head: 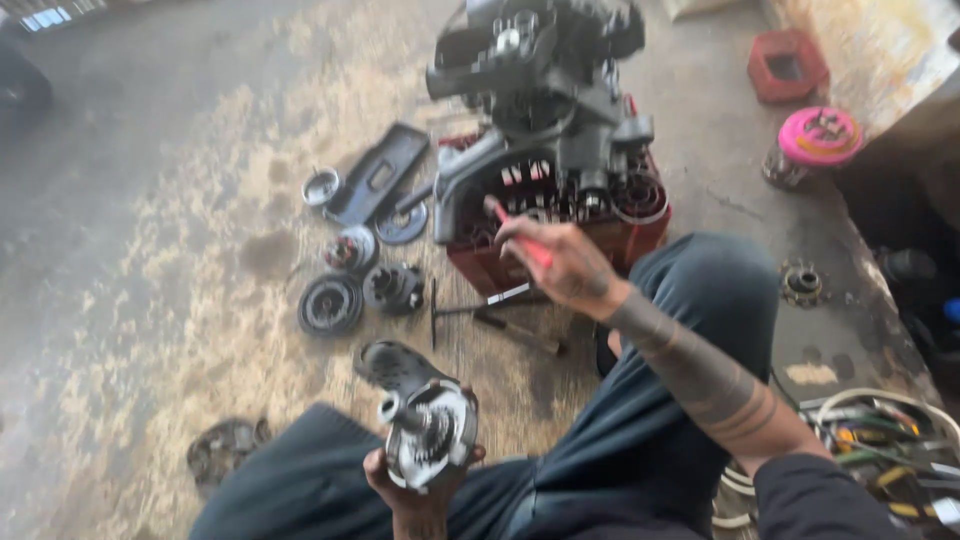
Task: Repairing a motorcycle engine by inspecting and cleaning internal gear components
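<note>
My left hand holds a round metal clutch-like part with a short shaft, low in the view above my left knee. My right hand reaches forward and grips a red-handled tool, its tip near the red plastic crate. A dark engine block rests on that crate. The picture is blurred by motion.
Round engine parts and a dark cover plate lie on the sawdust-strewn concrete floor to the left of the crate. A T-handle wrench lies by the crate. At the right are a sprocket, a pink-lidded jar and a pile of cables.
</note>
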